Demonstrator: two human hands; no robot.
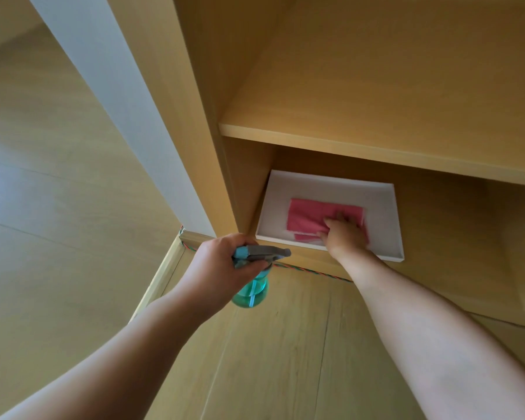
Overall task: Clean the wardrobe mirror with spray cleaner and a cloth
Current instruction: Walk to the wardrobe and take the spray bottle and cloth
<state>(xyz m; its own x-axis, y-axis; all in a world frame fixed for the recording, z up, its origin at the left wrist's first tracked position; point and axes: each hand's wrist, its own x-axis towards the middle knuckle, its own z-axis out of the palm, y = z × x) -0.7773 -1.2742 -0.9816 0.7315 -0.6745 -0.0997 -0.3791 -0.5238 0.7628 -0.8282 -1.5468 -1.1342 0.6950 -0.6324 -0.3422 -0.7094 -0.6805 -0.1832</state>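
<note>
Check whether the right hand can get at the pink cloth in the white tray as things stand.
Probably yes: the right hand already rests on the pink cloth in the white tray, nothing lies between them, and the shelf above leaves room. Whether the fingers have closed is unclear.

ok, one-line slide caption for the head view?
Left hand holds the spray bottle while right hand grips the pink cloth in a white tray on the bottom shelf.

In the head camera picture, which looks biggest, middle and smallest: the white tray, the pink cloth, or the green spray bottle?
1. white tray
2. pink cloth
3. green spray bottle

Cloth and bottle look close in size. The bottle is nearer the camera and partly hidden by the left hand, so their order is unsure.
</note>
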